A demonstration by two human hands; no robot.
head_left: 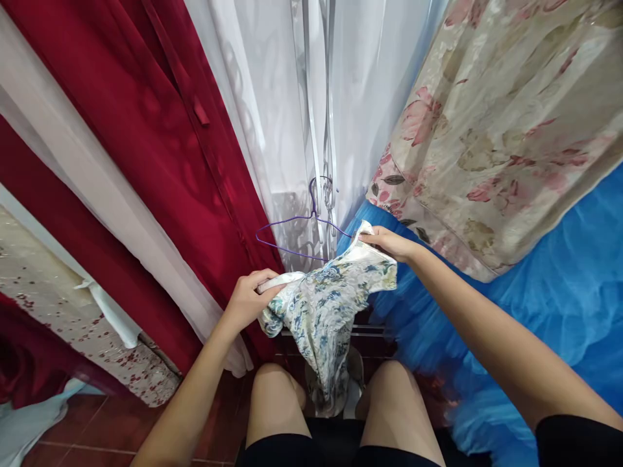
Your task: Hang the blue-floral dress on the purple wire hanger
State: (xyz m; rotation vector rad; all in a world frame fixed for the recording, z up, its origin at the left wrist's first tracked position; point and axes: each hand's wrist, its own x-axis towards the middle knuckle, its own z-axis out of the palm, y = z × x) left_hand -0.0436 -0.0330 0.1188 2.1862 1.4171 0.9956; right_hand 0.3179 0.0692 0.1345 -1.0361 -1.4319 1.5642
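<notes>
A white garment with a blue and yellow floral print (324,301) is stretched between my two hands, its lower part hanging down between my knees. My left hand (248,297) pinches its white-edged left shoulder. At the other shoulder, my right hand (392,243) grips the cloth near the end of a purple wire hanger (287,245). The hanger's right end runs to the garment's right shoulder and partly out of sight there; its left arm is bare. Its hook stands against white ribbons.
Long red fabric (195,130) and white fabric (272,78) hang in front of me. To the right are a floral-print skirt (487,149) and ruffled blue tulle (545,292). Sequined cloth (97,324) hangs at the left, above the reddish tiled floor (107,425).
</notes>
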